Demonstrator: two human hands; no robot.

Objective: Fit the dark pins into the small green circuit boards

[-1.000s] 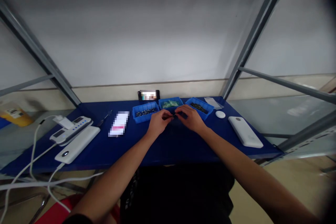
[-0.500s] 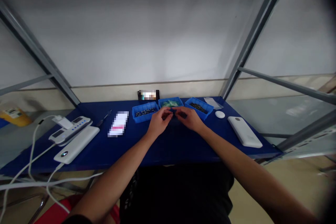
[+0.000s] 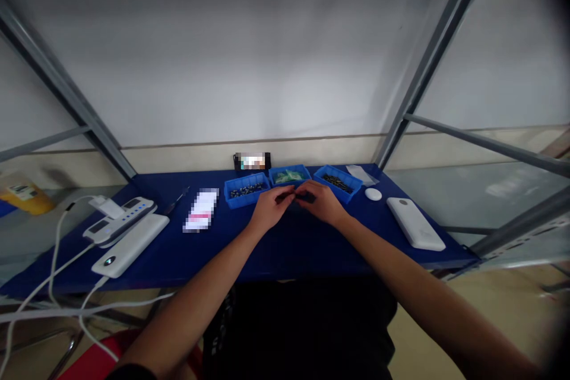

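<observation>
My left hand (image 3: 270, 204) and my right hand (image 3: 319, 200) meet fingertip to fingertip over the blue table, both closed in a pinch. Whatever lies between the fingers is too small and dark to name. Just beyond them stands a blue bin (image 3: 289, 176) with green plastic packets in it. To its left, another blue bin (image 3: 246, 190) holds small silver and dark metal parts. A third blue bin (image 3: 338, 183), past my right hand, contains dark, long thin pieces.
Left on the blue table (image 3: 285, 255) lie a lit phone (image 3: 202, 209), a thin pointed tool (image 3: 177, 200), a white power bank (image 3: 130, 246) and a cabled white device (image 3: 119, 222). Rightward are a round white case (image 3: 373, 194), a clear bag (image 3: 361, 175) and another white power bank (image 3: 415, 224).
The fingertips of my two hands have come closer together and now touch or nearly touch. Bins and other table items stay where they were.
</observation>
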